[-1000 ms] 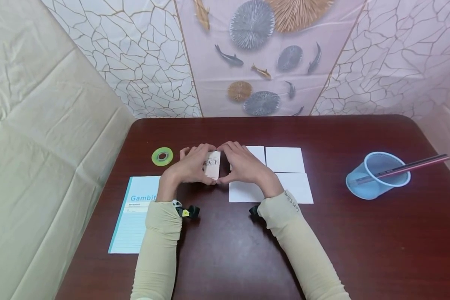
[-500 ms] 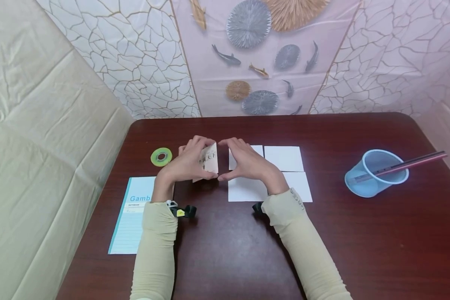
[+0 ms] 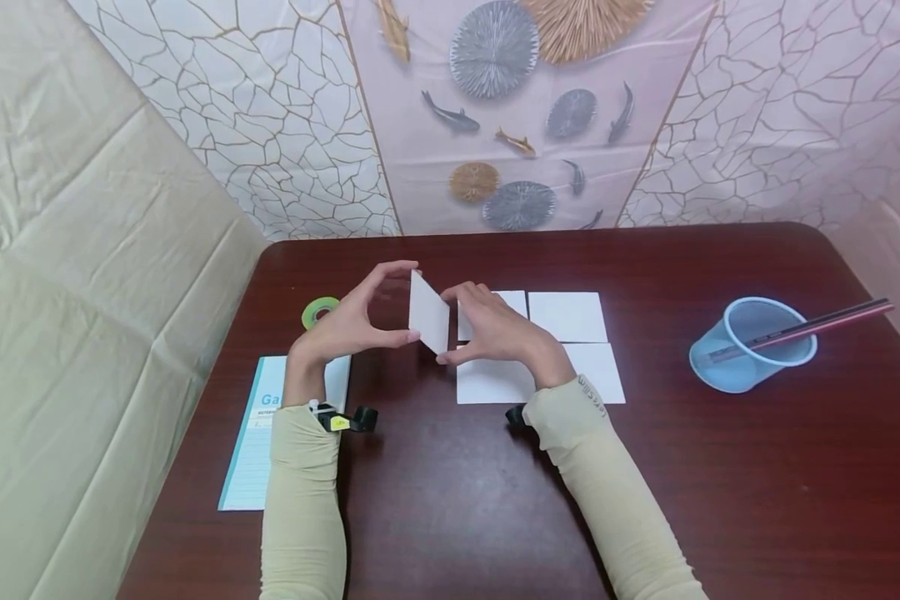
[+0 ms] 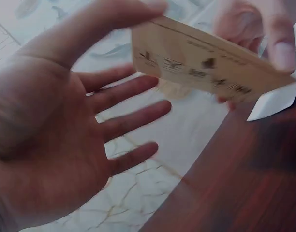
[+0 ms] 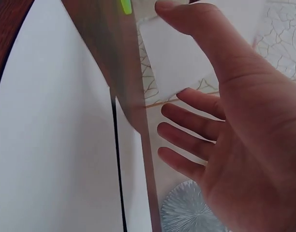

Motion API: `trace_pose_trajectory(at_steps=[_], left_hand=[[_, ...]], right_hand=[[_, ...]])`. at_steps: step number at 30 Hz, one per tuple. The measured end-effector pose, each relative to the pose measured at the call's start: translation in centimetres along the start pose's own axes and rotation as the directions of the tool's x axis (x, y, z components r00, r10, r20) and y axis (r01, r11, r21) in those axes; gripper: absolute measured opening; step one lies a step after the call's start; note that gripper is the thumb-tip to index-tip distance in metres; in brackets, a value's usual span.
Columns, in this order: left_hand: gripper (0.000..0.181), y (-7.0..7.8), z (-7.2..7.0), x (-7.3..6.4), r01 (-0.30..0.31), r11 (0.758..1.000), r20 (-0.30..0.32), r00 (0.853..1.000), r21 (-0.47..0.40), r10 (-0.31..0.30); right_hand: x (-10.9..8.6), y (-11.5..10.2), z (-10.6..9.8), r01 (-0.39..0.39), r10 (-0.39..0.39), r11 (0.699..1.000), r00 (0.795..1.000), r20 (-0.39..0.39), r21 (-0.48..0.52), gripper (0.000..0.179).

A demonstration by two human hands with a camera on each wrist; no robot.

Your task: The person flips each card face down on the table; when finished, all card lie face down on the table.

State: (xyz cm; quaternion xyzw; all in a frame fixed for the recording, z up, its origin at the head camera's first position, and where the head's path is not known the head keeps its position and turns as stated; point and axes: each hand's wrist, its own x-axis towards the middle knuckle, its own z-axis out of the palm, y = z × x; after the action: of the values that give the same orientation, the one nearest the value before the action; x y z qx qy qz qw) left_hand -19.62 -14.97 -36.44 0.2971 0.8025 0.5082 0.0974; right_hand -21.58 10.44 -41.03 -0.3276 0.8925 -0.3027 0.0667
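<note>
A card (image 3: 429, 315) is held up off the table between both hands, tilted on edge. Its blank white side faces right in the head view, while its tan side with dark printed characters shows on the card (image 4: 191, 58) in the left wrist view. My left hand (image 3: 341, 321) pinches the left corners between thumb and forefinger, its other fingers spread. At the opposite edge, my right hand (image 3: 506, 329) holds the card by thumb and finger; its remaining fingers are loosely extended. White cards (image 3: 567, 317) lie flat beneath and beside the right hand.
On the left lies a notebook (image 3: 247, 475), partly under the left forearm. Behind the left hand is a green tape roll (image 3: 317, 312). A light blue mesh cup (image 3: 727, 358) with pencils (image 3: 832, 322) in it stands tilted-looking at the right. Patterned cloth hangs behind the table.
The card has risen from the table and turned, so its printed side has swung away and its white side shows. The left hand has moved left and up; the right has shifted little.
</note>
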Motion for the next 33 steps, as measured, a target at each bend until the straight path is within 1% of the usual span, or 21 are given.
trace_pose_trajectory(at_steps=[2,4,7,9,11,15,17,18,20,22,24,28,33], left_hand=[[0.085,-0.7,-0.5,-0.4,0.059,0.998,-0.005,0.998,0.033,-0.059],[0.086,-1.5,-1.1,-0.8,0.125,0.99,-0.014,0.992,0.073,-0.124],[0.087,-2.3,-1.7,-1.4,0.208,0.967,-0.02,0.978,0.149,-0.207],[0.087,-2.7,-1.8,-1.5,0.243,0.945,-0.015,0.969,0.217,-0.246],[0.086,-3.0,-1.7,-1.4,0.27,0.912,-0.006,0.96,0.309,-0.282],[0.084,-3.5,-0.9,-0.7,0.312,0.821,0.001,0.935,0.479,-0.356],[0.084,-3.7,-0.6,-0.5,0.333,0.779,-0.005,0.92,0.532,-0.391],[0.084,-3.8,-0.6,-0.5,0.346,0.763,-0.009,0.913,0.547,-0.407],[0.085,-3.8,-0.5,-0.5,0.362,0.74,-0.017,0.903,0.566,-0.429],[0.085,-3.8,-0.5,-0.4,0.369,0.728,-0.022,0.899,0.578,-0.438],[0.085,-3.9,-0.5,-0.4,0.369,0.723,-0.021,0.897,0.584,-0.441],[0.084,-4.1,-0.5,-0.3,0.365,0.721,-0.017,0.898,0.589,-0.44],[0.084,-4.3,-0.4,-0.4,0.369,0.714,-0.023,0.896,0.594,-0.444]], right_hand=[[0.0,0.2,0.1,-0.004,0.004,1.0,1.0,-0.003,-0.005,0.089],[0.1,0.4,0.2,-0.005,0.005,1.0,1.0,-0.003,-0.005,0.088],[0.3,0.6,0.4,0.009,-0.009,1.0,1.0,0.003,-0.022,0.089],[0.4,0.6,0.5,0.017,-0.017,0.999,1.0,0.009,-0.049,0.089],[0.5,0.7,0.7,0.017,-0.016,0.996,1.0,0.017,-0.083,0.089],[0.6,0.8,1.1,-0.004,0.01,0.989,0.999,0.039,-0.146,0.089],[0.8,0.8,1.3,-0.012,0.019,0.986,0.999,0.046,-0.164,0.088],[0.8,0.8,1.4,-0.013,0.022,0.984,0.999,0.05,-0.175,0.089],[1.0,0.7,1.6,-0.014,0.025,0.981,0.998,0.053,-0.192,0.089],[1.1,0.6,1.7,-0.014,0.026,0.978,0.998,0.057,-0.207,0.089],[1.2,0.5,1.9,-0.019,0.035,0.975,0.997,0.067,-0.222,0.089],[1.2,0.4,2.0,-0.042,0.062,0.974,0.994,0.086,-0.224,0.088],[1.3,0.5,2.1,-0.041,0.061,0.976,0.995,0.084,-0.214,0.087]])
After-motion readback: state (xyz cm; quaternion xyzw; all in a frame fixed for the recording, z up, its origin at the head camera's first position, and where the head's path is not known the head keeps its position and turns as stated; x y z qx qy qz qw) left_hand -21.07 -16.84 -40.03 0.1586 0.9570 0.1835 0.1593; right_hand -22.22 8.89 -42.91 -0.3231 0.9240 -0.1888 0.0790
